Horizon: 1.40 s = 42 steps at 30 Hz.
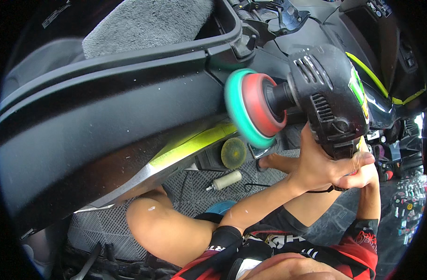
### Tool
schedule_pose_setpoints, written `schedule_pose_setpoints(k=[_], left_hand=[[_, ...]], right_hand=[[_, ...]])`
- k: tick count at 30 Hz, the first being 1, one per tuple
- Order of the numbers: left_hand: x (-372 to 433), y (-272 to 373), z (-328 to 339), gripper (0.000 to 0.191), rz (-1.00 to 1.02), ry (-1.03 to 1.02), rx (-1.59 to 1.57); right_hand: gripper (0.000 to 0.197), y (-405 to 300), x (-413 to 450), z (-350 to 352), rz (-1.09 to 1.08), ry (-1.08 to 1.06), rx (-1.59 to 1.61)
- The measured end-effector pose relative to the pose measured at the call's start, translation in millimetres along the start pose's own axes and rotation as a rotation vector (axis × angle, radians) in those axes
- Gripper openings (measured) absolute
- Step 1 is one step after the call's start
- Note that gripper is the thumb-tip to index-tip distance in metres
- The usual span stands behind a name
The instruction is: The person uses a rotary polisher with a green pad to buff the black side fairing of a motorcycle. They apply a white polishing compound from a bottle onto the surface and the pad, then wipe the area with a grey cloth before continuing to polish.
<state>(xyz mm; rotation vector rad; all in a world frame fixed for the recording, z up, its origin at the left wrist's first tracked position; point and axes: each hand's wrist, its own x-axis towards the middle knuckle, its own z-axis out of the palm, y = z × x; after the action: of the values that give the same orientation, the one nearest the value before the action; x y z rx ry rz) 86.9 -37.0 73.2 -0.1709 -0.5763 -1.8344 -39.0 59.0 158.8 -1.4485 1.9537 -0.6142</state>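
My left hand (316,162) grips a black power polisher (325,94) just below its head. My right hand (362,177) is wrapped around the lower handle, partly hidden behind the left. On the polisher's spindle sits a red backing layer (257,105) with a teal foam pad (239,108), blurred as if spinning. The pad's face is at a glossy black vehicle panel (136,108); whether it presses on the surface is hard to tell. Small white specks dot the panel.
A grey microfibre towel (147,26) lies over the panel's upper edge, near a metal hinge (280,15). Below are a round yellowish pad (233,154), a cream bottle (227,180) and a blue round object (220,206) on grated floor tiles (105,229). A dark cable (260,184) runs nearby.
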Motion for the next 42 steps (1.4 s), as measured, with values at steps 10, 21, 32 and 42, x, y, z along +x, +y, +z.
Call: schedule_pose_setpoints(k=[10,21,32,42], left_hand=[[-16,-15,-22,0.081,0.054,-0.051,-0.043],[-46,-38,-52,0.063,-0.169,-0.046,-0.028],[-55,-13,-83,0.094,-0.294,-0.261,-0.04],[-89,41,-30,0.071,-0.167,-0.098,0.782]], right_hand=[[0.098,-2,8,23,-0.049,0.031,0.099],[0.097,58,-20,78,-0.17,0.093,-0.098],[0.084,66,-16,146,-0.228,0.209,0.381],[0.053,44,-4,43,-0.616,-0.391,-0.448]])
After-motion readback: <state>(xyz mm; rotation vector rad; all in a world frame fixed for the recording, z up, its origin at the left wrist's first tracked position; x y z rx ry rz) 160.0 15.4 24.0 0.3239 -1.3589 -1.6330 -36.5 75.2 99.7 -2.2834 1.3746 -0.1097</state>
